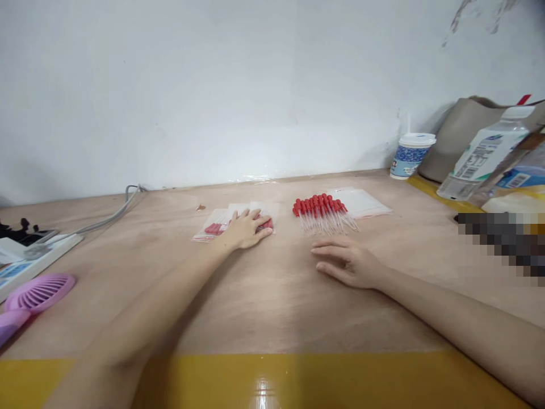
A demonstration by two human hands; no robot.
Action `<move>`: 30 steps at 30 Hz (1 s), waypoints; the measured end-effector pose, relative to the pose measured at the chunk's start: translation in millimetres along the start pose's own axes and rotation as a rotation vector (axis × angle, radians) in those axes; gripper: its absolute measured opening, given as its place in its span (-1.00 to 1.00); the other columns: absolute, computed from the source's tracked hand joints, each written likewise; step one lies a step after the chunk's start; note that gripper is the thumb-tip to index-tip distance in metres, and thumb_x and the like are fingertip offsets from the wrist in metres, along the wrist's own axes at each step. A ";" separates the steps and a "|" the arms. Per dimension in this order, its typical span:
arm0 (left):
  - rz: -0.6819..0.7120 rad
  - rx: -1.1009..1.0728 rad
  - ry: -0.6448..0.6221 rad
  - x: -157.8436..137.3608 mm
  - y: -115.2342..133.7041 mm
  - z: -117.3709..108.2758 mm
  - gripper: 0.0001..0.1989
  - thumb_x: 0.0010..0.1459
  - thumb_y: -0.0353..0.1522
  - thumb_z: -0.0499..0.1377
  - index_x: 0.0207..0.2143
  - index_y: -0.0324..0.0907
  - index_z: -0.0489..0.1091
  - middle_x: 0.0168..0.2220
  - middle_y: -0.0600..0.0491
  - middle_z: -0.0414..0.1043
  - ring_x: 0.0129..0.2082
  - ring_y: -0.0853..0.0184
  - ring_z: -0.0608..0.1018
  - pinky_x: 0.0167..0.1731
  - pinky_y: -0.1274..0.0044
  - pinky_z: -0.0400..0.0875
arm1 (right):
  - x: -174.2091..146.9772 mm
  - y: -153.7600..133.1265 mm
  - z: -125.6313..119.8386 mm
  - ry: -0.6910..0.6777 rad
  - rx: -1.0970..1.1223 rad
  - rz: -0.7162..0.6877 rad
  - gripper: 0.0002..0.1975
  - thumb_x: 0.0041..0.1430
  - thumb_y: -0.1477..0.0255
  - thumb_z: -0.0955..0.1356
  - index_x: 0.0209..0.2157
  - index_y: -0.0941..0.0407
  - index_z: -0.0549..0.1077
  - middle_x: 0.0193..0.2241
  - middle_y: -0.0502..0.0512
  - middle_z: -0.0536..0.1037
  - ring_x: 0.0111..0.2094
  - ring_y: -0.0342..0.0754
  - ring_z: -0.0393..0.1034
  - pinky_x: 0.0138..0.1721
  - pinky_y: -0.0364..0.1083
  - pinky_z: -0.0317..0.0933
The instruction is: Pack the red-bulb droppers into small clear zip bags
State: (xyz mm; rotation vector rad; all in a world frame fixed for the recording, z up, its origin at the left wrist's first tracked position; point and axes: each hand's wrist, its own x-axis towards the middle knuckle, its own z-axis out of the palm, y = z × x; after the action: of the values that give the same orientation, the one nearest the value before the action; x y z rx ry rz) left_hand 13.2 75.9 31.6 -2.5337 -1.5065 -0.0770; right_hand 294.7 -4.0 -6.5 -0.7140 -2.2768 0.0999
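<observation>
My left hand (247, 228) lies with fingers spread over small clear plastic bags (219, 218), which have red-ended pieces inside. It covers part of them. Right of it, a pile of droppers (321, 210) with red rubber bulbs and clear thin tubes rests on the table, bulbs pointing away from me. My right hand (347, 261) is just in front of the pile, thumb apart from the fingers, with nothing visible in it. Behind the droppers to the right lies a stack of flat clear bags (366, 203).
A paper cup (411, 156), a plastic bottle (485, 150) and a grey-brown bag (451, 133) stand at the back right. On the left are a pink fan (40, 292), a power strip (46, 258) and a grey cable (113, 216). Yellow tape (225, 378) runs along the table's front edge.
</observation>
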 end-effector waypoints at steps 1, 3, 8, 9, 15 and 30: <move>-0.006 -0.005 -0.034 -2.8 -3.2 2.4 -0.48 0.22 0.01 -0.18 0.15 0.07 0.16 0.22 -0.03 0.04 0.17 0.02 0.15 0.05 0.12 0.04 | 1.8 0.8 -0.7 0.076 -0.021 0.030 -0.79 0.12 0.38 0.32 -0.20 0.09 0.49 -0.23 0.15 0.54 -0.19 -0.02 0.43 -0.16 -0.01 0.33; -0.032 -0.003 -0.027 -8.3 -8.6 6.4 -0.47 0.22 0.02 -0.21 0.15 0.08 0.16 0.21 -0.03 0.07 0.13 0.05 0.22 -0.01 0.18 0.14 | 6.0 8.3 -4.8 0.204 -0.072 0.113 -0.84 0.11 0.40 0.32 -0.28 0.08 0.50 -0.31 0.13 0.55 -0.27 -0.02 0.44 -0.21 -0.02 0.33; -0.082 0.033 0.058 -17.7 -16.0 12.5 -0.52 0.23 -0.01 -0.17 0.12 0.10 0.20 0.17 -0.03 0.13 0.09 0.07 0.26 -0.05 0.20 0.16 | 19.0 64.2 -29.4 0.352 -0.292 0.470 -0.79 0.08 0.32 0.29 -0.35 0.10 0.52 -0.33 0.13 0.55 -0.29 0.04 0.43 -0.25 0.01 0.30; -0.091 0.034 0.066 -18.5 -16.2 13.4 -0.52 0.23 -0.01 -0.16 0.11 0.10 0.20 0.17 -0.03 0.12 0.09 0.07 0.25 -0.05 0.19 0.16 | 21.7 78.2 -34.7 0.324 -0.347 0.566 -0.77 0.06 0.31 0.30 -0.31 0.11 0.52 -0.26 0.15 0.54 -0.27 0.05 0.43 -0.22 0.02 0.29; -0.166 0.008 0.117 -17.6 -10.6 17.4 -0.54 0.20 -0.02 -0.09 0.07 0.09 0.26 0.15 -0.05 0.15 0.08 0.04 0.25 -0.07 0.15 0.14 | 31.2 134.0 -45.3 -0.008 -0.568 1.149 -0.56 0.03 0.16 0.30 -0.18 0.21 0.50 -0.11 0.32 0.47 -0.05 0.23 0.31 -0.09 0.14 0.15; -0.206 -0.026 0.589 -22.0 -7.8 30.3 -0.63 0.21 -0.14 -0.01 -0.09 -0.10 0.43 0.04 -0.11 0.28 0.14 0.02 0.17 0.10 0.08 -0.10 | 27.6 135.0 -46.9 0.630 -0.662 0.925 -0.75 0.10 0.34 0.28 -0.34 0.17 0.55 -0.28 0.24 0.55 -0.14 0.12 0.34 -0.02 0.17 -0.01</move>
State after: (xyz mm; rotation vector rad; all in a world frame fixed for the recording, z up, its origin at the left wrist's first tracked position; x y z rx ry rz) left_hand -5.8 66.3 -0.2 -2.0856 -1.4953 -0.7963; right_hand 373.1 117.8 8.1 -1.7988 -1.2121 -0.4087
